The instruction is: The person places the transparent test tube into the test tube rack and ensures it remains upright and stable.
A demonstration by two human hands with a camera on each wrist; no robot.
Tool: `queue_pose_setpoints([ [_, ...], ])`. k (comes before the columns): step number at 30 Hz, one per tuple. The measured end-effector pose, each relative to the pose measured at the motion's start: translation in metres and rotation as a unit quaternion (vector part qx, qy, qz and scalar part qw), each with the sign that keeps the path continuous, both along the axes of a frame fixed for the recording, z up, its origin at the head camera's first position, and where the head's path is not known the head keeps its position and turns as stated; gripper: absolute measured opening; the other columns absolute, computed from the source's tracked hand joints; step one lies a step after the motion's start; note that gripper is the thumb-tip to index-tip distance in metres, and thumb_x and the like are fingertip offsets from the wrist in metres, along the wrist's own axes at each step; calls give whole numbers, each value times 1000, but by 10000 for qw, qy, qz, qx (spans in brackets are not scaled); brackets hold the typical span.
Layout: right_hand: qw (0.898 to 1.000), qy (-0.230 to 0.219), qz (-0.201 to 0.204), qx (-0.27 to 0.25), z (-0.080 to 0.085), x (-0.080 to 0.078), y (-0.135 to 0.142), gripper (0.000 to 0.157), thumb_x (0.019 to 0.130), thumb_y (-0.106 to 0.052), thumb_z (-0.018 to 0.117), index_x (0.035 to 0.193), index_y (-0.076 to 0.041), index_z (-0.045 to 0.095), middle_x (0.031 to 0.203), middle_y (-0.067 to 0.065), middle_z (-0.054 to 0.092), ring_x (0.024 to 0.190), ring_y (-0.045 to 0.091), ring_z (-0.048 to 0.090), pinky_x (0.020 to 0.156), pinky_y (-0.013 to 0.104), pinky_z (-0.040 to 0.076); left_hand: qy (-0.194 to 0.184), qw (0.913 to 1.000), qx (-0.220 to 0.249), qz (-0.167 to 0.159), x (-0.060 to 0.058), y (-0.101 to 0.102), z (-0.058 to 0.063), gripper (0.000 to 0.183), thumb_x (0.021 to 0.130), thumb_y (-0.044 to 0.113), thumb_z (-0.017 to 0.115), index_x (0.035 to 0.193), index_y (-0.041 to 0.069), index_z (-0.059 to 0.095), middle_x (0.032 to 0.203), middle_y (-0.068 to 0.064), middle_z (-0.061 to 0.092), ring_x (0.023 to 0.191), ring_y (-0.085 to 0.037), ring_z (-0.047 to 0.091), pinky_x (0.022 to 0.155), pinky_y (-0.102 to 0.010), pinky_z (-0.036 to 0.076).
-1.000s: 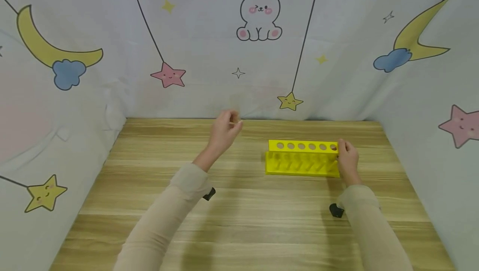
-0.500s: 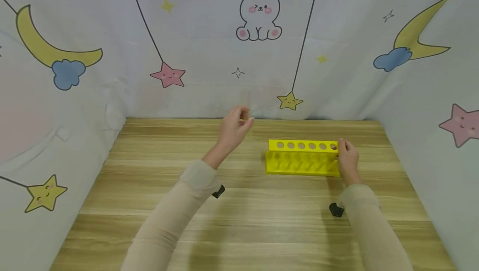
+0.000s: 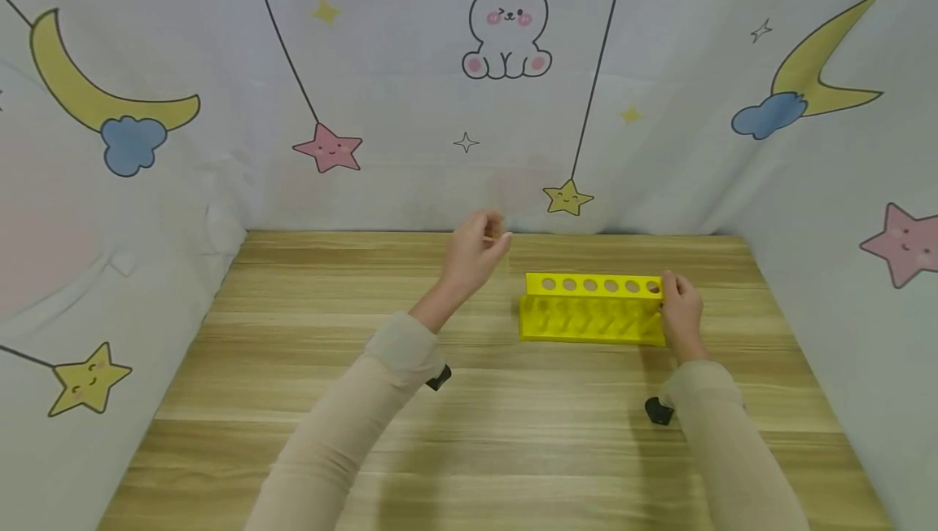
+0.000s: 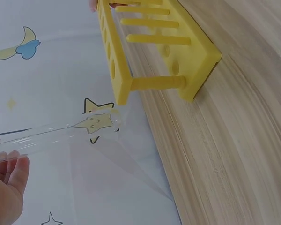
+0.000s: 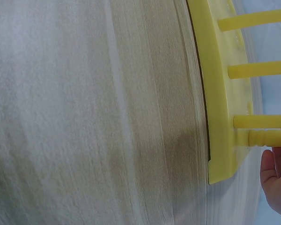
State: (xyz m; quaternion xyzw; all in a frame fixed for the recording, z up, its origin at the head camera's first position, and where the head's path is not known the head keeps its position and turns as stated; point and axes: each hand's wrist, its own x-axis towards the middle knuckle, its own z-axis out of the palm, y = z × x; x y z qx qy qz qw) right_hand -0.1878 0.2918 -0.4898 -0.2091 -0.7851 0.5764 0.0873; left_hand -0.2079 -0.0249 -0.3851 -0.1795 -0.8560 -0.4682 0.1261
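A clear test tube (image 4: 51, 137) is pinched between the thumb and fingers of my left hand (image 3: 475, 256), raised over the back of the table. In the left wrist view its rounded end points toward the tabletop, beside the near end of the rack and apart from it. The yellow test tube rack (image 3: 593, 335) stands upright on the table, with a row of round holes on top and pegs along its base. My right hand (image 3: 682, 315) grips the rack's right end, its fingers at the end post in the right wrist view. No tubes show in the rack.
The wood-grain table (image 3: 513, 449) reaches back to a white curtain (image 3: 410, 91) printed with a bunny, stars and moons. More curtain hangs along the left and right sides. A black wrist mount (image 3: 659, 411) sticks out beneath each sleeve.
My left hand has moved to the right with the test tube, closer to the rack's left end. The right hand and the rack have stayed in place.
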Motion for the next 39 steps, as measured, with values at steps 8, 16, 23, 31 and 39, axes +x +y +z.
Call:
queue_pose_setpoints([
  [8, 10000, -30, -8, 72, 0, -1, 1, 36, 92, -44, 35, 88, -12, 52, 75, -17, 53, 73, 5, 48, 59, 14, 40, -127, 9998, 67, -109, -1, 13, 1, 27, 86, 15, 56, 107, -1, 53, 91, -8, 55, 87, -18, 54, 73, -19, 51],
  [16, 9999, -141, 25, 30, 0, -1, 1, 34, 92, -43, 35, 83, -13, 50, 78, -16, 53, 75, 2, 48, 63, 16, 42, -256, 9993, 226, -176, -2, 22, 0, 27, 85, 16, 57, 107, 1, 53, 93, -9, 57, 88, -17, 55, 73, -18, 51],
  [23, 9999, -92, -20, -34, 0, -1, 1, 37, 92, -43, 36, 85, -9, 50, 80, -13, 53, 76, 3, 48, 63, 16, 43, -257, 9990, 316, -187, -5, 29, 0, 26, 85, 16, 57, 106, 1, 54, 94, -9, 58, 88, -17, 56, 72, -16, 50],
  [31, 9999, -89, -47, -89, 0, -2, 1, 36, 92, -40, 36, 85, -8, 50, 81, -11, 54, 75, 3, 48, 62, 16, 43, -483, 9973, 542, -87, -10, 37, 0, 26, 85, 17, 57, 107, 3, 53, 93, -7, 58, 88, -14, 56, 72, -14, 49],
  [39, 9999, -18, -81, -57, -1, -2, 0, 36, 92, -40, 37, 89, -8, 52, 78, -14, 53, 74, 1, 48, 61, 15, 43, -608, 9949, 801, -48, -12, 46, 0, 27, 85, 16, 57, 108, 2, 52, 94, -7, 57, 88, -16, 57, 73, -15, 49],
])
